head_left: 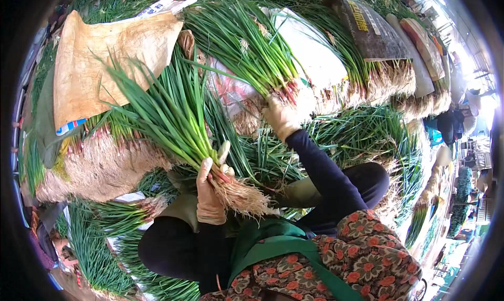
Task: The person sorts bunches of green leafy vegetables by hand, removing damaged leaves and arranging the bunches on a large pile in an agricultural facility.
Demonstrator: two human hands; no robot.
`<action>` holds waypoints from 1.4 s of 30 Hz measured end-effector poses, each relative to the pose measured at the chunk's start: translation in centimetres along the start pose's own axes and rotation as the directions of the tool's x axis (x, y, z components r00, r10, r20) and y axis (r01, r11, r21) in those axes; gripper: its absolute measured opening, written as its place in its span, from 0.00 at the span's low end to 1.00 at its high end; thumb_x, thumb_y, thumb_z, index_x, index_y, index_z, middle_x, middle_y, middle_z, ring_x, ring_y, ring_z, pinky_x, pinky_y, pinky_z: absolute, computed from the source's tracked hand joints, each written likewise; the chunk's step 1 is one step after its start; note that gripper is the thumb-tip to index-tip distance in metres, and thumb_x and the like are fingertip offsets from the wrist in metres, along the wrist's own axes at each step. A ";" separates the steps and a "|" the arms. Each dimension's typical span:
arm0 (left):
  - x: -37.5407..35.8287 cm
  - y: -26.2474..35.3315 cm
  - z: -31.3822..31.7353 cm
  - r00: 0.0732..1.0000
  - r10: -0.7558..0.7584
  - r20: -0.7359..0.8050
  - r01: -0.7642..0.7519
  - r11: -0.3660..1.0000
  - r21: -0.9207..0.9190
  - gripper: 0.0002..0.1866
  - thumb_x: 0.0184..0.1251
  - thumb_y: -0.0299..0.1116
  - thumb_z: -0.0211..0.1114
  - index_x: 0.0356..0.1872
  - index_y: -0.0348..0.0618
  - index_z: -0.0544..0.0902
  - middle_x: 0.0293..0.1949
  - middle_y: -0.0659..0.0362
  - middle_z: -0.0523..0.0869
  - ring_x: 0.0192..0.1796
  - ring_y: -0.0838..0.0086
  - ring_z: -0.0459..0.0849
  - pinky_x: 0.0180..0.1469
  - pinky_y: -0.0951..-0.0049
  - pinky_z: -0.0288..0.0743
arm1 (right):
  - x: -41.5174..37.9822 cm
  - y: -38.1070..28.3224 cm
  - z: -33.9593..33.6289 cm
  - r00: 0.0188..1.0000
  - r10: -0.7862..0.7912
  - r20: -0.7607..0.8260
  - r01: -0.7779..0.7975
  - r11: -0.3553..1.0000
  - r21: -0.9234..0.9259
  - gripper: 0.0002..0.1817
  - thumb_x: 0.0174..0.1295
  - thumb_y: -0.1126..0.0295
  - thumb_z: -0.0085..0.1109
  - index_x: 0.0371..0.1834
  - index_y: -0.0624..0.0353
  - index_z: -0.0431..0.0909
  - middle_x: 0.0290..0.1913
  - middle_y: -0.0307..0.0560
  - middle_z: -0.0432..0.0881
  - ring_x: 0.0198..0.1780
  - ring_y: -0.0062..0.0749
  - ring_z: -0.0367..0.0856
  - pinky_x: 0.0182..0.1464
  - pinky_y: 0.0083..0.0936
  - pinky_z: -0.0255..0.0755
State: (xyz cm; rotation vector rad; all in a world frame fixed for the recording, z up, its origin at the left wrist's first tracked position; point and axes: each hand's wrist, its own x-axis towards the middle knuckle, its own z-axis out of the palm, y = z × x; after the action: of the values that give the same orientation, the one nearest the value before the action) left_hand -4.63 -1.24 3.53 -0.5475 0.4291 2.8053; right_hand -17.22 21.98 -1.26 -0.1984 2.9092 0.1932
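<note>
Left hand (pixel 212 195), pale glove: closed around the lower stems of a bunch of green onions (pixel 186 135), just above the roots; fingers on the far side hidden by the stems. The bunch is tilted, leaves fanning to the upper left, whitish roots hanging toward the lap. Some leaf tips overlap a brown sheet (pixel 115 59) and are hard to separate from the greenery.

Right hand (pixel 281 117), pale glove, dark sleeve (pixel 328 169): arm extended, at the reddish stem bases of a second bunch (pixel 268 64), which lies on the heap. Fingertips lost among stems and roots, with the outer side washed out by glare; how far the fingers are curled, and whether they grip, cannot be told.

Brown sheet: draped over onions, concealing most of their leaves; a thick row of roots (pixel 100 162) shows below.

White sack (pixel 310 49): right of the second bunch, partly covered by leaves.

Dark sack (pixel 365 28): farther right, over more onions; yellow marks, not legible at this angle.

Loose greenery (pixel 362 130): under and beside the right forearm; individual plants indistinct.

Wearer: floral garment (pixel 367 243) and green apron (pixel 270 251), both cut off below; legs bent, partly covered by the arms.

Right margin: bright background, detail largely lost. Corners: black.
</note>
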 end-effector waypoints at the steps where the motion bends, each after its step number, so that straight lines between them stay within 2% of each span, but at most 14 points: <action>1: 0.0 -0.1 -0.4 0.999 -0.004 -0.042 0.007 0.997 0.078 0.18 0.67 0.38 0.55 0.54 0.40 0.72 0.53 0.50 0.77 0.30 0.76 0.76 0.37 0.72 0.74 | 1.8 0.9 -0.6 0.960 0.262 0.095 -0.279 0.885 0.373 0.29 0.61 0.57 0.48 0.65 0.56 0.63 0.41 0.55 0.82 0.47 0.43 0.80 0.53 0.35 0.70; 6: -0.2 -0.1 -0.6 0.993 -0.094 -0.075 0.102 0.989 0.108 0.21 0.64 0.40 0.59 0.53 0.38 0.74 0.42 0.56 0.82 0.37 0.68 0.81 0.53 0.58 0.76 | 4.0 1.0 1.5 0.952 0.229 0.203 -0.258 0.958 0.128 0.32 0.59 0.65 0.45 0.70 0.56 0.54 0.58 0.62 0.73 0.66 0.53 0.64 0.69 0.44 0.50; 7: 0.0 -0.3 -1.0 0.990 -0.103 -0.096 0.111 0.990 0.088 0.21 0.64 0.41 0.59 0.53 0.37 0.74 0.42 0.55 0.82 0.38 0.68 0.81 0.55 0.57 0.75 | 1.3 0.3 0.7 0.885 0.233 -0.402 -0.214 0.972 0.094 0.33 0.58 0.66 0.49 0.69 0.54 0.56 0.69 0.60 0.57 0.72 0.51 0.51 0.71 0.43 0.46; 10: 0.2 -1.2 -1.5 0.995 -0.094 -0.045 0.099 0.989 0.109 0.25 0.68 0.42 0.52 0.58 0.32 0.68 0.53 0.46 0.76 0.55 0.58 0.76 0.64 0.55 0.66 | 4.3 3.7 11.5 0.825 0.224 -0.519 -0.096 0.960 0.262 0.32 0.60 0.55 0.50 0.66 0.60 0.60 0.67 0.62 0.59 0.67 0.59 0.58 0.67 0.44 0.56; 12: 0.5 -1.2 -1.6 0.992 -0.097 0.083 0.085 0.987 0.138 0.28 0.71 0.42 0.48 0.62 0.28 0.60 0.63 0.41 0.67 0.65 0.52 0.66 0.68 0.55 0.60 | 1.2 2.1 6.8 0.960 -0.096 -0.262 0.121 0.989 0.082 0.28 0.62 0.59 0.47 0.64 0.59 0.62 0.63 0.61 0.64 0.58 0.53 0.66 0.56 0.41 0.63; 16: 0.9 -1.0 -2.7 0.988 -0.133 0.073 0.096 0.921 0.377 0.25 0.70 0.45 0.50 0.57 0.33 0.71 0.36 0.50 0.83 0.33 0.73 0.82 0.46 0.72 0.76 | -6.0 -1.7 5.7 0.570 -0.772 -0.281 0.807 0.591 0.013 0.21 0.65 0.67 0.43 0.61 0.58 0.65 0.53 0.58 0.75 0.40 0.41 0.81 0.35 0.34 0.78; 18: 0.5 -1.9 -1.5 0.989 -0.130 -0.072 0.145 0.952 0.268 0.22 0.69 0.42 0.52 0.56 0.36 0.74 0.41 0.52 0.82 0.34 0.72 0.82 0.41 0.71 0.78 | -8.1 -3.3 4.9 0.584 -0.734 -0.348 0.769 0.362 0.527 0.24 0.63 0.74 0.44 0.64 0.54 0.63 0.50 0.53 0.77 0.31 0.38 0.82 0.29 0.31 0.79; 20: 0.5 -2.2 -2.1 0.984 -0.150 -0.098 0.169 0.958 0.232 0.20 0.70 0.41 0.52 0.55 0.38 0.74 0.43 0.56 0.82 0.39 0.70 0.83 0.44 0.70 0.79 | -8.8 -3.2 4.7 0.675 -0.722 0.153 0.445 0.563 0.696 0.21 0.63 0.71 0.45 0.60 0.55 0.67 0.41 0.50 0.81 0.27 0.34 0.82 0.22 0.30 0.77; 23: 0.5 -1.6 -2.4 0.986 -0.163 -0.042 0.167 0.906 0.389 0.19 0.71 0.39 0.51 0.55 0.38 0.74 0.45 0.55 0.81 0.42 0.70 0.82 0.46 0.68 0.79 | -7.9 -2.6 -4.5 0.825 -0.385 0.413 0.330 0.922 0.201 0.15 0.65 0.66 0.45 0.52 0.55 0.73 0.31 0.47 0.82 0.24 0.33 0.81 0.21 0.29 0.75; 25: 0.8 -1.9 -2.6 0.989 -0.142 -0.043 0.148 0.904 0.401 0.18 0.71 0.38 0.50 0.54 0.38 0.74 0.45 0.55 0.81 0.42 0.70 0.82 0.46 0.68 0.79 | -6.5 -2.1 -2.9 0.937 -0.225 -0.269 0.307 0.897 0.319 0.14 0.65 0.63 0.46 0.47 0.54 0.77 0.32 0.49 0.84 0.21 0.35 0.81 0.21 0.28 0.74; 32: 0.5 -2.0 -2.4 0.988 -0.116 -0.105 0.151 0.883 0.445 0.18 0.70 0.38 0.51 0.53 0.36 0.74 0.38 0.54 0.82 0.37 0.70 0.83 0.40 0.70 0.79 | -1.3 -7.4 -1.9 0.969 -0.205 0.136 0.057 0.725 0.687 0.22 0.60 0.54 0.53 0.40 0.65 0.78 0.35 0.61 0.81 0.40 0.51 0.81 0.44 0.40 0.73; 36: -0.3 -1.6 -2.2 0.987 -0.092 -0.128 0.148 0.825 0.545 0.16 0.67 0.42 0.56 0.42 0.38 0.76 0.24 0.54 0.80 0.27 0.69 0.81 0.31 0.72 0.77 | -4.9 -9.8 -1.9 0.990 -0.131 -0.053 0.121 0.594 0.796 0.21 0.59 0.52 0.54 0.37 0.62 0.73 0.31 0.63 0.79 0.36 0.58 0.79 0.38 0.42 0.71; 40: -0.8 -1.8 -0.8 0.987 -0.004 -0.162 0.081 0.879 0.471 0.17 0.67 0.41 0.55 0.41 0.35 0.75 0.20 0.52 0.78 0.27 0.70 0.79 0.35 0.69 0.77 | -4.1 -11.4 6.5 0.974 0.089 -0.210 0.211 -0.002 0.978 0.15 0.64 0.63 0.56 0.41 0.65 0.75 0.28 0.49 0.81 0.29 0.30 0.76 0.32 0.29 0.70; 42: -1.3 -2.0 -0.2 0.991 0.062 -0.119 -0.017 0.939 0.345 0.17 0.66 0.41 0.54 0.42 0.34 0.76 0.22 0.52 0.78 0.29 0.70 0.78 0.39 0.65 0.77 | -2.8 -9.1 7.4 0.984 0.124 -0.128 0.102 0.198 0.975 0.08 0.66 0.66 0.52 0.32 0.56 0.76 0.25 0.35 0.77 0.27 0.23 0.75 0.24 0.22 0.67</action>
State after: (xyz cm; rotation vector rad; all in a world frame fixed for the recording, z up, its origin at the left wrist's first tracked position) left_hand -2.81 0.28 3.45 -0.6448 0.9438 2.6512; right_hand -11.60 14.45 -8.82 0.0572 2.4926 -1.7827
